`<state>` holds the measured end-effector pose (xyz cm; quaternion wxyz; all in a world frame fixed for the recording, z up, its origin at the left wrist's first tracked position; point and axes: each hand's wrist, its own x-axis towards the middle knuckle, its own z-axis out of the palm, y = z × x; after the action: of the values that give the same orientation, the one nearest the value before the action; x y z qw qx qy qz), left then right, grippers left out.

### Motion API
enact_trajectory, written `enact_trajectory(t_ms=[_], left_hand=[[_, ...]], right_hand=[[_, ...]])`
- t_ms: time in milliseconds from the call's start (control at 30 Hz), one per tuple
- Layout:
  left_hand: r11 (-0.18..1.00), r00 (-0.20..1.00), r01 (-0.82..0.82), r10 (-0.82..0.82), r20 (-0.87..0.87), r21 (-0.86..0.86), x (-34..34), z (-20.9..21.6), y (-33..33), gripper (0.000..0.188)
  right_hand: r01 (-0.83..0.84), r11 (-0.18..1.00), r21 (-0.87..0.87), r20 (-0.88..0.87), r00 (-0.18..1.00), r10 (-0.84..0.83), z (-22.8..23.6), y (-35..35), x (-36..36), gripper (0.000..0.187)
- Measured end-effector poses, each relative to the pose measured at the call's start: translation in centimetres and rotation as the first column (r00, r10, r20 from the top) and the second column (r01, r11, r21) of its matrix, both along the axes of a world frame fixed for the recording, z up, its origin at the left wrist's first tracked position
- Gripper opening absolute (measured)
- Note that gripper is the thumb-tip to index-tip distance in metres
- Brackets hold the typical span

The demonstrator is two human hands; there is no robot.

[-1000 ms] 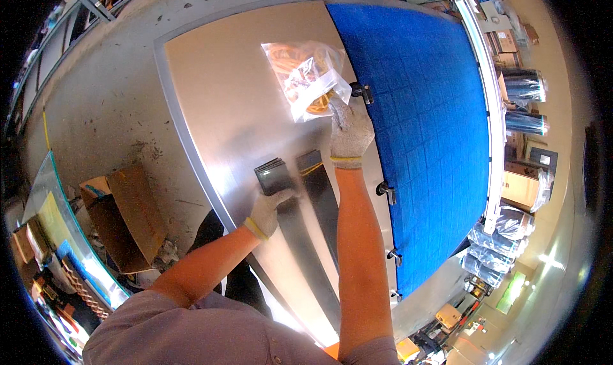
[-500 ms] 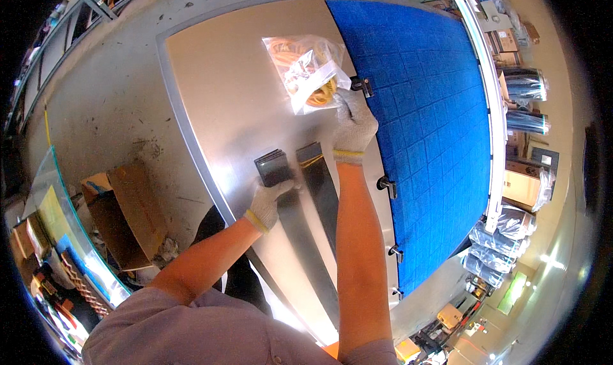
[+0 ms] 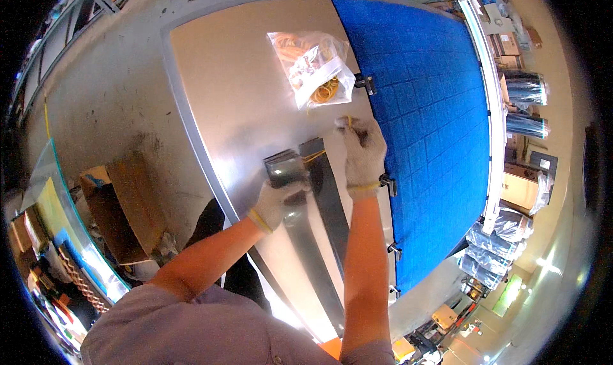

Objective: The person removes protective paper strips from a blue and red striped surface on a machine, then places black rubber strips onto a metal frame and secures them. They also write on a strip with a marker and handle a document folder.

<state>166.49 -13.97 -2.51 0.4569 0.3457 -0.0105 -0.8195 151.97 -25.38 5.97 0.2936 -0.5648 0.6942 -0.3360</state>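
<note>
My left hand [image 3: 281,202], in a pale knit glove, is wrapped round a stack of long dark strips [image 3: 285,166] just below its far end. To the right of it lies a second bundle of dark strips [image 3: 327,185], with a yellow rubber band [image 3: 313,156] round it near the far end. My right hand [image 3: 364,154], gloved too, is closed in a pinch beside that bundle. A small yellowish rubber band shows at its fingertips. Farther off, a clear plastic bag [image 3: 298,53] of orange and yellow rubber bands lies on the tabletop.
The smooth metallic tabletop [image 3: 230,65] meets a blue padded surface [image 3: 421,110] on the right, with black clamps [image 3: 388,184] along the seam. An open cardboard box [image 3: 128,205] stands on the floor at left, near a glass sheet [image 3: 64,199]. Wrapped rolls and boxes line the right.
My right hand has drawn back from the bag toward me, with a rubber band at its fingertips. My left hand and its stack have shifted slightly right, closer to the banded bundle.
</note>
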Motion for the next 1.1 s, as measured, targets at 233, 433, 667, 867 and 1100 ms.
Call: enact_trajectory(t_ms=[233, 433, 667, 867, 1100], left_hand=[[0.976, 0.980, 0.201, -0.201, 0.015, -0.078, -2.2, 6.3, 1.5, 0.026], [0.772, 0.841, 0.502, -0.329, 0.430, -0.391, -5.4, 9.0, 3.2, 0.032], [0.389, 0.583, 0.799, -0.309, 0.752, -0.459, -7.0, 11.3, 4.6, 0.031], [0.456, 0.530, 0.787, -0.153, 0.834, -0.416, -8.8, 10.7, 6.4, 0.038], [0.277, 0.555, 0.754, 0.215, 0.803, -0.596, -8.7, 8.0, 9.1, 0.035]], right_hand=[[-0.476, 0.875, 0.088, -0.156, 0.861, 0.484, 10.2, 7.6, -2.7, 0.033], [-0.517, 0.627, 0.583, -0.481, 0.402, 0.779, 15.3, 10.4, -2.5, 0.052], [-0.227, 0.809, 0.542, -0.393, 0.782, 0.483, 14.0, 16.0, -8.2, 0.040], [-0.117, 0.897, 0.426, 0.178, 0.983, 0.044, 11.0, 27.4, -7.5, 0.043], [-0.351, 0.738, 0.576, -0.571, 0.475, 0.670, 16.9, 18.0, -6.0, 0.037]])
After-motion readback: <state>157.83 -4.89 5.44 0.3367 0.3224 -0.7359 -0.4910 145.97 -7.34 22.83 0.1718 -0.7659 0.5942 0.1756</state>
